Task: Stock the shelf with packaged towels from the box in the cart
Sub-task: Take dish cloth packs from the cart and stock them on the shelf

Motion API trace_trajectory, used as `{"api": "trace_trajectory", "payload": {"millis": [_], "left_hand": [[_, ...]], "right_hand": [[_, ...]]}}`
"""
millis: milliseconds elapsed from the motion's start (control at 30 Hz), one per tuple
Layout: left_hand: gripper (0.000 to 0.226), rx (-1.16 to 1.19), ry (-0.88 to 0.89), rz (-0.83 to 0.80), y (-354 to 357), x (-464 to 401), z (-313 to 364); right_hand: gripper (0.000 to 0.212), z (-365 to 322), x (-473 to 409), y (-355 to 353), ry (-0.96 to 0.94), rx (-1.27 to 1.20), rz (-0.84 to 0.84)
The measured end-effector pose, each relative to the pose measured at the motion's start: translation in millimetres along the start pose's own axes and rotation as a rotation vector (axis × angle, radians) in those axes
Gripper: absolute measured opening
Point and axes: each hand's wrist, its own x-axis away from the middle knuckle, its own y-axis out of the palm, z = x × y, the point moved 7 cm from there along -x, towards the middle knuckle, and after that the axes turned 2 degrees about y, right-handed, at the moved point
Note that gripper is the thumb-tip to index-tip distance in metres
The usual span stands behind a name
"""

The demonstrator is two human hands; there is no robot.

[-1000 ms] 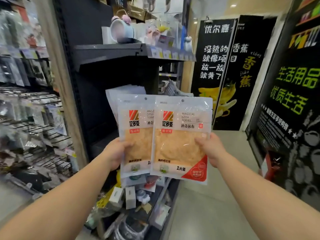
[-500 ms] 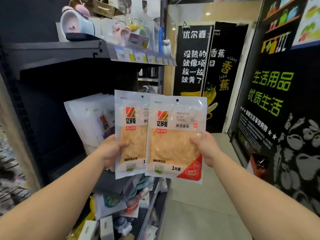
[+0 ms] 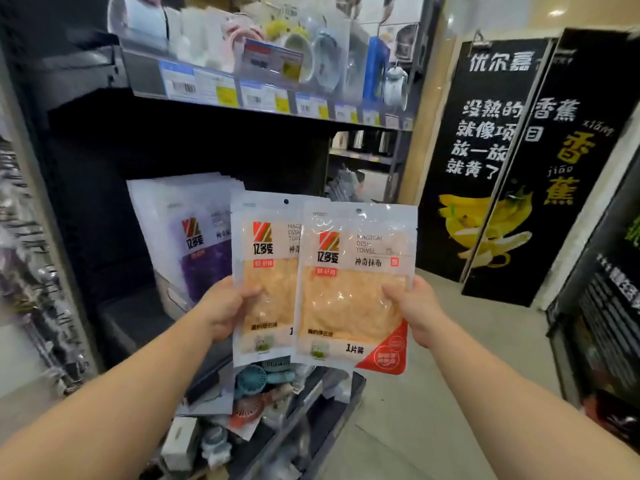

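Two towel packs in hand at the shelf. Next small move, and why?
Probably carry both packs left to the shelf: left hand and right hand each grip an orange towel pack, while the purple packs already stand there, upright.

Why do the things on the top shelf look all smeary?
Head view: the top-shelf goods and hanging packs at far left are blurred; the two clear orange-towel packets held by the left hand and right hand read sharply, with slight glare; the wide lens bends the edges.

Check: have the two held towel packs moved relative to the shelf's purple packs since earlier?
Yes. The towel packs shifted right, uncovering the purple packs standing on the shelf.
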Motion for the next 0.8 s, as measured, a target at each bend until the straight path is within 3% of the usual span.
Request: {"api": "trace_trajectory", "payload": {"millis": [267, 800], "left_hand": [[0.024, 0.068, 0.029, 0.204, 1.9, 29.3, -1.8], [0.018, 0.094, 0.086, 0.517, -120.0, 56.2, 42.9]], "right_hand": [[0.016, -5.4, -38.5, 7.0, -0.003, 0.023, -0.19], [0.019, -42.1, -78.4, 123.2, -0.04, 0.097, -0.397]]}}
